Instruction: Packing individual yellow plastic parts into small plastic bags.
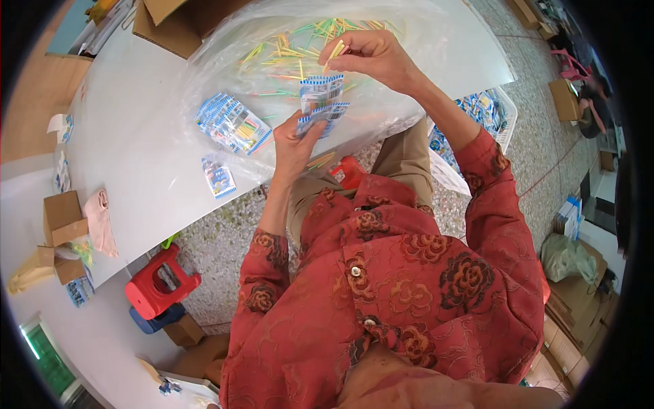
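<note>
Blue-and-white printed packets (321,88) are gripped by my left hand (294,144), fingers closed round their lower part. Just above the packets' top edge, my right hand (376,60) pinches a few thin yellow and pinkish sticks (335,52). Beyond both hands, many thin sticks in yellow, green and orange (332,28) lie scattered on a clear plastic sheet (211,68). Left of my left hand is an overlapping pile of similar packets (228,117). A single packet (219,178) lies nearer the table's front edge.
The white table (136,136) carries an opened cardboard box (174,34) at the back and a pink cloth (101,221) at far left. At my right, a white basket (509,117) holds many blue packets. A red plastic stool (151,285) stands on the floor at left.
</note>
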The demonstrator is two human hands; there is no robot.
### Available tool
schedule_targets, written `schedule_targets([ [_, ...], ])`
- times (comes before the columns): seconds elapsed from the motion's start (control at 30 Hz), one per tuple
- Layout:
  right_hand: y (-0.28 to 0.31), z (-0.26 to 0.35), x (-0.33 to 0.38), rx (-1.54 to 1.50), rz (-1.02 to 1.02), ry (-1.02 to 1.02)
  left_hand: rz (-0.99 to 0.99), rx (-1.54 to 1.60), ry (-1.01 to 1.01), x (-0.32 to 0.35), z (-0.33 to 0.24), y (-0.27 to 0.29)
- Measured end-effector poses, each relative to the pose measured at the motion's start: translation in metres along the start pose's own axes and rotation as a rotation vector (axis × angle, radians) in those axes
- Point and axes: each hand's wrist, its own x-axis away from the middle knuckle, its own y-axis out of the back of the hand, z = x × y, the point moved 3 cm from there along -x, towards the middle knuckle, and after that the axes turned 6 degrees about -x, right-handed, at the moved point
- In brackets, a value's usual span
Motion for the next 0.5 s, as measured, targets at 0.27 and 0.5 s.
schedule_targets([
  [0.27,-0.0087,0.0018,0.0011,-0.004,0.068,-0.044,0.029,0.006,0.016,0.0005,0.0002,0.0015],
  [0.5,-0.0097,-0.0020,-0.0007,0.119,0.153,-0.045,0.038,-0.099,-0.043,0.0003,-0.0017,0.0029],
])
